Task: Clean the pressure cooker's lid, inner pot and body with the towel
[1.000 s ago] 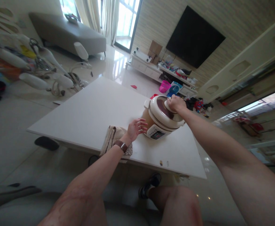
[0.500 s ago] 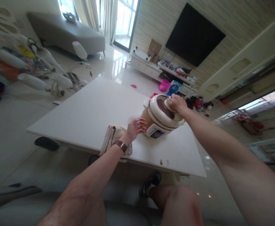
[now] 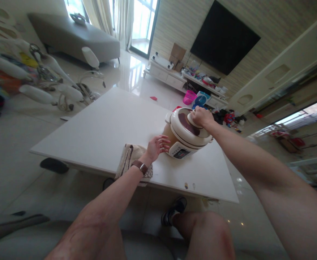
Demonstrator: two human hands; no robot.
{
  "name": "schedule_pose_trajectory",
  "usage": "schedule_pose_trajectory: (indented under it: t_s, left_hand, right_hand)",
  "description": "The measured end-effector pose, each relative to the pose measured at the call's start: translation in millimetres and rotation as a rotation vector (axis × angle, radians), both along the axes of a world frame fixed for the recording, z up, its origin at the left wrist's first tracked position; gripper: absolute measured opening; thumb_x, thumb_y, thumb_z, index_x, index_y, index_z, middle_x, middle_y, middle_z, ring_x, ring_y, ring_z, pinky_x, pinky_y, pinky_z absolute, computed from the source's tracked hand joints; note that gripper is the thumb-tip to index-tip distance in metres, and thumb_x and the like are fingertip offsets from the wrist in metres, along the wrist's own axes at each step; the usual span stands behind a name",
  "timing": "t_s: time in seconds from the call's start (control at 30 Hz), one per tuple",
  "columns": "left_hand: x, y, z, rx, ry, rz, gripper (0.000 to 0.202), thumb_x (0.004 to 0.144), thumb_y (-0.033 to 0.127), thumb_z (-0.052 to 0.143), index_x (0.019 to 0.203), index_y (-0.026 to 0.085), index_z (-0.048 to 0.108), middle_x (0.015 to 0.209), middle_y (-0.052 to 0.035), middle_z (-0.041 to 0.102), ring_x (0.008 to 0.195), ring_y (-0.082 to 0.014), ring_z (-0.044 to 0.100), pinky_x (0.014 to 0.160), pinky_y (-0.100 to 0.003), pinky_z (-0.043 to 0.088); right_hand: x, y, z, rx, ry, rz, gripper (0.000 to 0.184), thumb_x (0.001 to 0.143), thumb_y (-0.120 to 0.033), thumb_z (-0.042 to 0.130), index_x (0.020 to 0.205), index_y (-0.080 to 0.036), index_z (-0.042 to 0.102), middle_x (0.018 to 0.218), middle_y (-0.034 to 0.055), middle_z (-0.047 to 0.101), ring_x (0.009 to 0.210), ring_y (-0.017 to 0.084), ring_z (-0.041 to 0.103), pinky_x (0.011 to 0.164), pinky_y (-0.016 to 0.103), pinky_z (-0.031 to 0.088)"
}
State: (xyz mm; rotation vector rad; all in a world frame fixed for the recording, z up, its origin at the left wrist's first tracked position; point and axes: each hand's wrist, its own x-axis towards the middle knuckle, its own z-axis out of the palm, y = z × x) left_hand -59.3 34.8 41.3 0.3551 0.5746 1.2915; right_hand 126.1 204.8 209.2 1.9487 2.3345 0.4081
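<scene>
A cream and tan electric cooker (image 3: 180, 148) stands on the white table (image 3: 106, 122), its control panel facing me. Its lid (image 3: 182, 124) has a dark see-through middle and sits on the pot. My right hand (image 3: 201, 116) is closed around the knob on top of the lid. Just left of the cooker's body, my left hand (image 3: 158, 146) is held with fingers apart and slightly curled, holding nothing; whether the fingertips touch the pot I cannot tell. Under my left wrist lies a folded beige towel (image 3: 128, 159) at the table's near edge.
Two small items, one a yellowish figure (image 3: 186, 185), lie near the table's front edge. Beyond the table are a pink basket (image 3: 189, 97), a low cabinet (image 3: 169, 77) and a wall television (image 3: 225, 38). A grey bench (image 3: 88, 39) stands at the far left.
My right hand and the lid have shifted very slightly left. My left hand stays beside the cooker, almost unmoved.
</scene>
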Motion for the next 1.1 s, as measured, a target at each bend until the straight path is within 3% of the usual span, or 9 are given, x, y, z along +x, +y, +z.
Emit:
schedule_pose_trajectory:
  t_s: [0.27,0.67,1.1]
  left_hand:
    - [-0.7,-1.0,1.1,0.007,-0.009,-0.012,0.028,0.086,0.037,0.061,0.100,0.016,0.073,0.091,-0.0085,0.075,0.068,-0.0171,0.069,0.061,-0.028,0.056]
    - [-0.1,-1.6,2.0,0.005,0.002,-0.009,0.028,0.086,0.037,0.061,0.099,0.015,0.073,0.090,-0.0087,0.075,0.067,-0.0168,0.069,0.061,-0.028,0.056]
    - [1.3,-2.0,1.1,0.009,0.005,-0.015,0.030,0.087,0.037,0.059,0.100,0.015,0.074,0.091,-0.0095,0.075,0.069,-0.0173,0.069,0.062,-0.028,0.056]
  right_hand:
    - [6.9,0.6,1.0,-0.016,-0.011,-0.006,0.050,0.104,-0.049,0.041,0.132,-0.013,0.062,0.137,0.0279,0.070,0.124,0.044,0.069,0.102,0.054,0.053]
    - [14.6,5.6,-12.0,-0.008,-0.036,0.046,0.048,0.104,-0.050,0.040,0.129,-0.016,0.063,0.135,0.0251,0.072,0.122,0.042,0.070,0.101,0.050,0.053]
    - [19.0,16.0,-10.4,-0.078,-0.035,0.129,0.047,0.108,-0.047,0.031,0.131,-0.019,0.061,0.138,0.0209,0.072,0.122,0.038,0.070,0.099,0.045,0.050]
